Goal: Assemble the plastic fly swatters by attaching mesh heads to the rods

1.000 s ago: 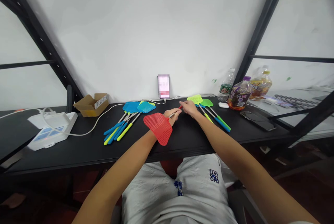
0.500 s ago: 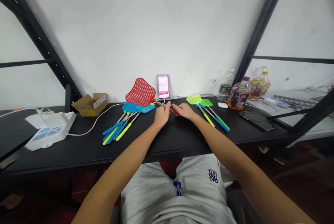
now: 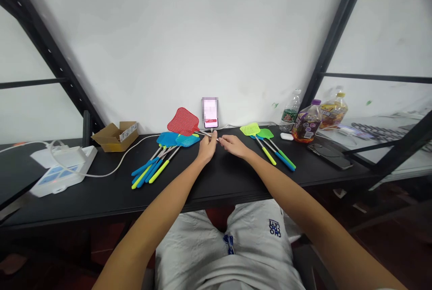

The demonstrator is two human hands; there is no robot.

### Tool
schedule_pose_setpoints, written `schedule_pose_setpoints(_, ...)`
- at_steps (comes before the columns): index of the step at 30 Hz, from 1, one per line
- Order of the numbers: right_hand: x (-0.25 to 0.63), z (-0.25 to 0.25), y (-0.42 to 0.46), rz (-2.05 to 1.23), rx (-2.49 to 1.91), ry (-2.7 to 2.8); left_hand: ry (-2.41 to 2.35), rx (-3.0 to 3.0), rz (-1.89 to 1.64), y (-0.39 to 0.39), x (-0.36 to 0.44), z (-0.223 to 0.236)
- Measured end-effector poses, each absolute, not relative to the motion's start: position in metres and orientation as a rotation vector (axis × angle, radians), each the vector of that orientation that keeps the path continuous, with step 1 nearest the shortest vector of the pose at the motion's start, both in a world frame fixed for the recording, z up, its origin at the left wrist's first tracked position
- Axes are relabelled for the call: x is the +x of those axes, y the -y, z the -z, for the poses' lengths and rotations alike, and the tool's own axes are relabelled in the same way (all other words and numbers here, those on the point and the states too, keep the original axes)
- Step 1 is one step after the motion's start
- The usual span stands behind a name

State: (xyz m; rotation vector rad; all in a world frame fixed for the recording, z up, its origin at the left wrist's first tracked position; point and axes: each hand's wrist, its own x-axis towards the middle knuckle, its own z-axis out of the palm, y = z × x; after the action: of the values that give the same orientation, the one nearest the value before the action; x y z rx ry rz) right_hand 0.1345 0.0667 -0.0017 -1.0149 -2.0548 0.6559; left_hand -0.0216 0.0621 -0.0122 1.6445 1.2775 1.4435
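The left hand (image 3: 206,147) is closed around the thin metal handle of a red plastic mesh fly swatter (image 3: 183,121), with thumb and fingers pressed together on the shaft. The swatter's broad, rounded head sits beyond the grip and to its left, tilted up above a cluster of blue swatter heads. Whether it touches them is hard to tell from this view.

The right hand (image 3: 234,147) is just beside the left, its fingers loosely gathered and pointing toward the grip. Its fingertips (image 3: 223,140) are right by the metal shaft, but I cannot tell whether they touch it.

Both hands hover over a black desk (image 3: 236,182). Left of the grip lie blue plastic mesh fly swatters (image 3: 176,140), their handles fanning toward the person and ending in blue and yellow-green grips. Right of the right hand are a lime-green mesh fly swatter (image 3: 250,129) and a green mesh fly swatter (image 3: 266,133), with their handles angled toward the desk's front edge.

Directly beyond the grip, a smartphone with a pixelated screen (image 3: 209,113) stands upright against the white wall (image 3: 168,42). Farther right stand a clear plastic water bottle (image 3: 290,112) and a purple-capped juice bottle (image 3: 306,122).
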Motion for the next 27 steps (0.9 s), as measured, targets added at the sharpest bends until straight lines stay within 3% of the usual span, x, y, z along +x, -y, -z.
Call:
schedule_pose_setpoints(9,0.138,-0.002,-0.063,-0.619,-1.069,2.133,-1.086,1.097,-1.676,-0.067,-0.040,-0.007)
schedule_pose_setpoints(19,0.142,0.002,-0.065,-0.604,-1.025,2.153,-1.058,1.178,-1.591,-0.066,-0.042,-0.003)
schedule_pose_setpoints(27,0.142,0.002,-0.064,-0.818,-1.057,2.098,-0.999,1.227,-1.545,-0.067,-0.045,-0.005)
